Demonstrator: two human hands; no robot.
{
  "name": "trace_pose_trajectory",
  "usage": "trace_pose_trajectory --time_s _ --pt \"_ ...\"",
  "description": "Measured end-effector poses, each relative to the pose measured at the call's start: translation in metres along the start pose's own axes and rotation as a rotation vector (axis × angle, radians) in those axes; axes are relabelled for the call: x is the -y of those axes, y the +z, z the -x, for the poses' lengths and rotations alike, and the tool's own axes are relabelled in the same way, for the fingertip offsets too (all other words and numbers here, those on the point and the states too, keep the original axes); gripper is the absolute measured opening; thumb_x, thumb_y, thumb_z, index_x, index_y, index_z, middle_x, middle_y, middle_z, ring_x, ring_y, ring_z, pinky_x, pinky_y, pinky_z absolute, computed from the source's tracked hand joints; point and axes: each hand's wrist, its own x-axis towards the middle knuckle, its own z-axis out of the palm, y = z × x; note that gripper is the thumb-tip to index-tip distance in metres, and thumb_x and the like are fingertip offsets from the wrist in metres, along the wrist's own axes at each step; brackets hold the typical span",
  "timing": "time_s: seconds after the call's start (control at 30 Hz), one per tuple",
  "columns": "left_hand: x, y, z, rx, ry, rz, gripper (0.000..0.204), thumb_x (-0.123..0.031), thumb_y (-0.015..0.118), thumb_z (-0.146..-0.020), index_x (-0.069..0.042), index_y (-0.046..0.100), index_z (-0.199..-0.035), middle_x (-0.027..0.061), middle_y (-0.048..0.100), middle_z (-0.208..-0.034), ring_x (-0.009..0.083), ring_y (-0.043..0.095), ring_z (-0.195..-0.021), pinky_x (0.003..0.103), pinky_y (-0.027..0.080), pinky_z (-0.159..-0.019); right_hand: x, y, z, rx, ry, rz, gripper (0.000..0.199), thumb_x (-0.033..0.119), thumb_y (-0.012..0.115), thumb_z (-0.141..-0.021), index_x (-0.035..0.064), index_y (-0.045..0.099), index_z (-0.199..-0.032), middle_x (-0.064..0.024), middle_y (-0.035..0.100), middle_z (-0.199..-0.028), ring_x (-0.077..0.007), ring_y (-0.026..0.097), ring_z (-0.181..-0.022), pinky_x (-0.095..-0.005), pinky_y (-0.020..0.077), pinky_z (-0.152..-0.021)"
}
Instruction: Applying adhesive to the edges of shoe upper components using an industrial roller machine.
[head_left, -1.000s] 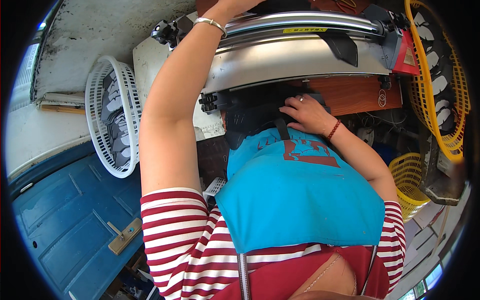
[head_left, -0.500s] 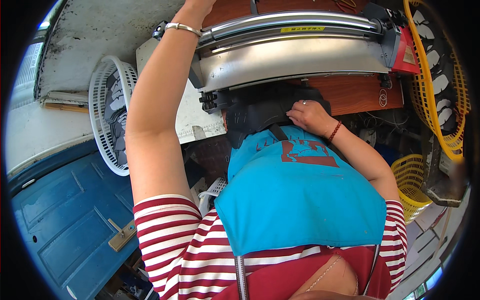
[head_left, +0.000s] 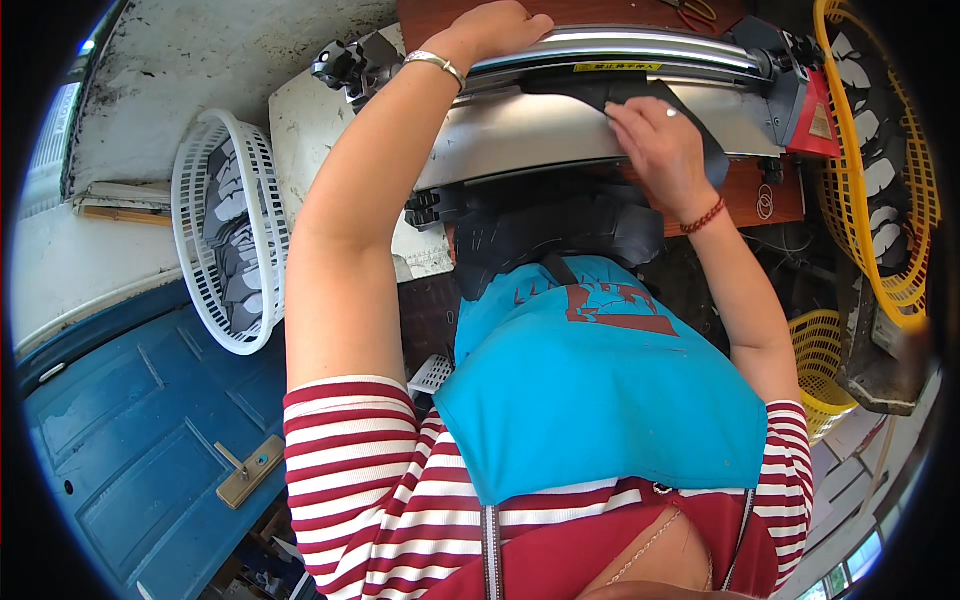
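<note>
A roller machine lies across the bench, with a shiny metal roller (head_left: 640, 42) above a sloping metal plate (head_left: 490, 140). My left hand (head_left: 492, 30) rests over the roller's left part; its thumb sticks out to the right and its other fingers are mostly hidden. On the plate, reaching up to the roller, is a thin black sheet piece (head_left: 706, 125). My right hand (head_left: 662, 148) pinches its near edge between thumb and fingers. More black sheet material (head_left: 555, 225) lies across my lap, over the blue apron (head_left: 600, 400).
A white basket (head_left: 268, 200) of grey-black cut pieces stands at left, and a yellow basket (head_left: 850, 150) of similar pieces at right. Another yellow basket (head_left: 815, 380) sits lower right. Scissors (head_left: 697, 14) lie behind the machine's red end housing (head_left: 810, 110). A blue door (head_left: 130, 440) is at lower left.
My right hand has risen from the black material on my lap to the metal plate, where it holds a black sheet. My left hand has come right and nearer, over the roller.
</note>
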Motion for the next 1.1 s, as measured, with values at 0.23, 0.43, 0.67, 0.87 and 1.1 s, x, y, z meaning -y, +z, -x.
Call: trace_pose_trajectory --time_s 0.23,0.43,0.67,0.87,1.1 --pt "-0.009 -0.031 0.01 -0.288 0.052 0.37 0.023 -0.014 0.068 -0.085 0.005 0.069 -0.098 0.018 0.07 -0.086 0.0246 0.065 -0.082 0.04 0.051 -0.076 0.03 0.034 0.101 0.462 -0.094 -0.292 0.039 0.023 0.081 -0.079 0.0091 0.067 -0.112 -0.0072 0.061 -0.102 -0.0266 0.066 -0.086 -0.0384 0.0539 -0.073" --pt "-0.002 -0.045 -0.003 -0.496 0.072 0.671 0.013 -0.005 0.06 -0.087 0.003 0.066 -0.096 0.0084 0.065 -0.078 0.0158 0.058 -0.073 0.035 0.049 -0.066 0.027 0.054 0.123 0.415 -0.192 -0.343 0.03 0.014 0.077 -0.08 0.0055 0.069 -0.107 -0.0079 0.064 -0.096 -0.0285 0.066 -0.082 -0.0382 0.0553 -0.073" --pt "0.004 -0.058 0.027 -0.991 0.396 0.228 0.041 0.005 0.05 -0.088 -0.002 0.07 -0.123 0.0189 0.073 -0.102 0.0291 0.072 -0.091 0.04 0.056 -0.078 0.039 -0.072 0.045 0.11 -0.077 -0.175 0.027 0.003 0.076 -0.073 0.0043 0.068 -0.098 -0.008 0.063 -0.086 -0.0275 0.066 -0.075 -0.0381 0.0537 -0.064" --pt "0.004 -0.017 0.016 -0.115 0.146 -0.126 0.031 -0.03 0.054 -0.094 -0.014 0.077 -0.108 0.0186 0.073 -0.111 0.0385 0.068 -0.102 0.044 0.052 -0.091 -0.003 -0.039 0.004 0.102 0.049 0.074 0.027 0.004 0.075 -0.075 0.0074 0.07 -0.101 -0.0075 0.064 -0.089 -0.026 0.066 -0.075 -0.0382 0.0541 -0.064" --pt "0.032 -0.003 -0.004 -0.036 0.034 0.286 0.021 -0.017 0.06 -0.091 -0.007 0.075 -0.101 0.012 0.072 -0.096 0.0287 0.067 -0.087 0.043 0.053 -0.079 0.036 0.014 0.037 0.22 -0.17 -0.284 0.038 0.013 0.078 -0.079 0.0093 0.07 -0.116 -0.0097 0.066 -0.101 -0.0286 0.067 -0.084 -0.0379 0.0549 -0.071"
